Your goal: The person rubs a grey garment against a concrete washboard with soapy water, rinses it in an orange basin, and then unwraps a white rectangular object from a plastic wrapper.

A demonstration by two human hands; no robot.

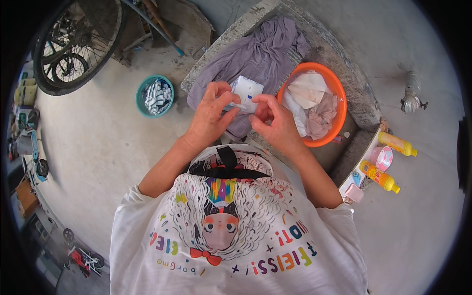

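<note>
My left hand (217, 110) and my right hand (271, 118) pinch the near edge of a clear plastic wrapper (241, 107) between their fingers. In the wrapper lies a white block (247, 87), perhaps a bar of soap, with a small blue mark. Beneath them a wet-looking purple-grey cloth (258, 48) is spread over the ribbed washboard part of a concrete wash basin (333, 40). An orange plastic tub (343, 99) stands to the right in the basin and holds white, cream and dusty-pink cloths (322, 116).
A teal basin (138, 99) with striped cloth stands on the floor at left. On the basin's right ledge are yellow bottles (379, 177), a pink-and-white bowl (381, 158) and a pink soap box (354, 192). A bicycle wheel (86, 79) is at upper left, scooters farther left.
</note>
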